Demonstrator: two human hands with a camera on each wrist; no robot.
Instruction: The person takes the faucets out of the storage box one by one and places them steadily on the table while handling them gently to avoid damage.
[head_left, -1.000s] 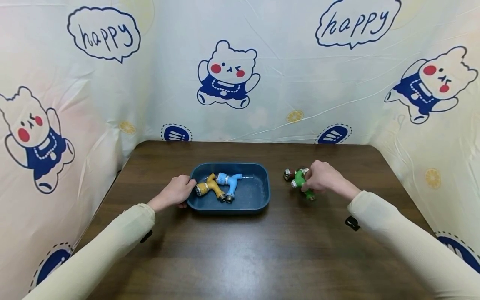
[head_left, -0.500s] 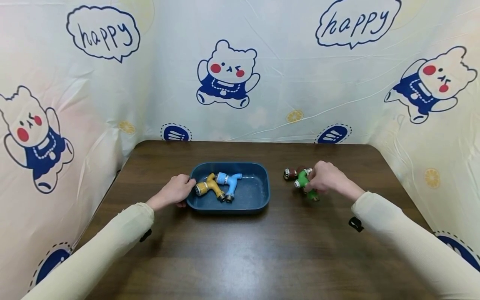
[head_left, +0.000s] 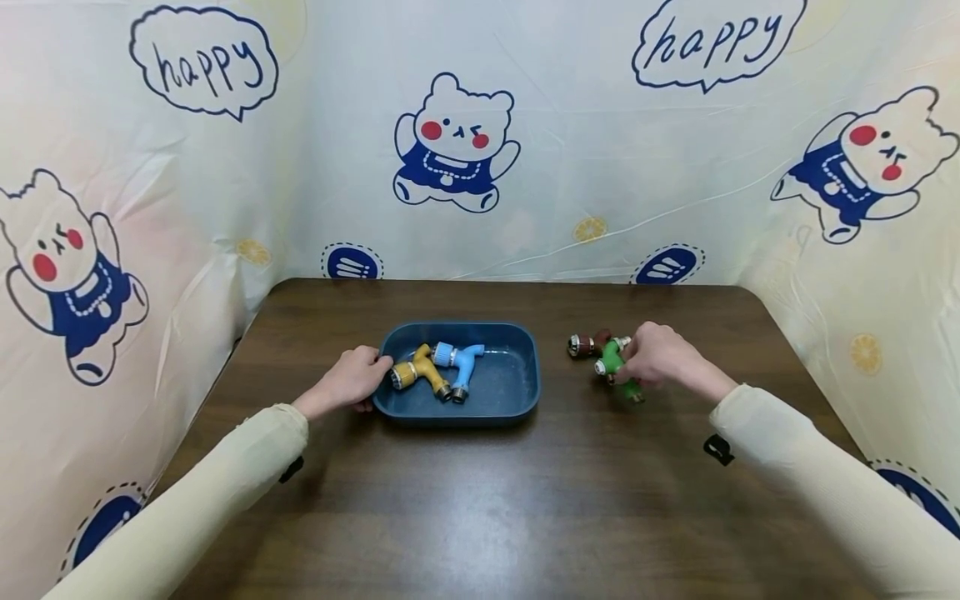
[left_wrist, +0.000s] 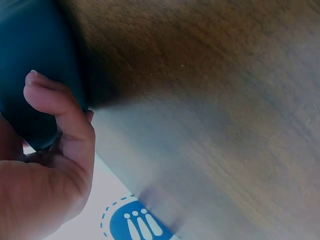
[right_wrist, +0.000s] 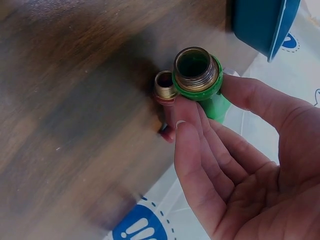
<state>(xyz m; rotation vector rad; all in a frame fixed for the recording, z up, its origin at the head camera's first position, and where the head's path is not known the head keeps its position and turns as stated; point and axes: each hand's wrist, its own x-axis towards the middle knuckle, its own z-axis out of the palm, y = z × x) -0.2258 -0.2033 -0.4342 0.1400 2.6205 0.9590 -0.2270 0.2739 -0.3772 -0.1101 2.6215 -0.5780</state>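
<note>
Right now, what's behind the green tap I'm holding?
A dark red tap: its knob shows in the head view, its threaded end in the right wrist view; the green tap covers part of it.

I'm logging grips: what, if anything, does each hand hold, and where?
Right hand: green tap, just behind its threaded end. Left hand: blue tray, by its left end.

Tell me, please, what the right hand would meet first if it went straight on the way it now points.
Probably the dark red tap, just past the green tap that the right hand pinches; depth is unclear, so it might pass above.
</note>
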